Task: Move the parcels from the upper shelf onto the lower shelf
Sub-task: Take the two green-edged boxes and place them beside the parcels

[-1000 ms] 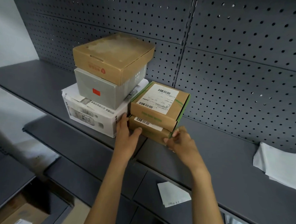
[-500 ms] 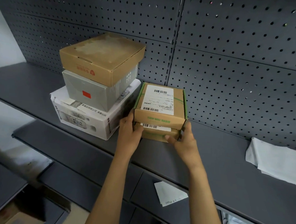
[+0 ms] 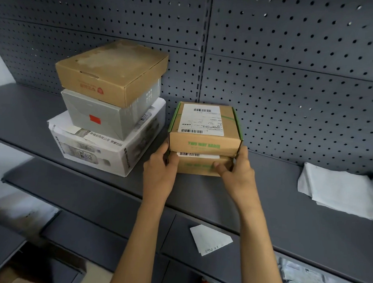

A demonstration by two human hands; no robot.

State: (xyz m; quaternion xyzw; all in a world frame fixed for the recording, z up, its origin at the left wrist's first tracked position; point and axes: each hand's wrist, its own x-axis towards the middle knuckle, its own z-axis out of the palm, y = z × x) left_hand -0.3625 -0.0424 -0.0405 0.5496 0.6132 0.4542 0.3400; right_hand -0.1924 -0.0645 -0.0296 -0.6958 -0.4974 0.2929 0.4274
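Observation:
Two small brown parcels with green print sit stacked on the dark grey upper shelf. The top parcel carries a white shipping label; the bottom parcel shows a barcode strip. My left hand grips the stack's left side, thumb on the bottom parcel's front. My right hand grips the right side, thumb across the bottom parcel's front. To the left stands a stack of three boxes: a white box, a grey box and a brown box on top.
A perforated grey back panel rises behind the shelf. White folded packets lie at the shelf's right. The lower shelf holds a white paper slip. Bags show below at the right.
The two small parcels have been turned square to me and slid slightly back and right on the upper shelf. Both hands have shifted to grip the stack's sides.

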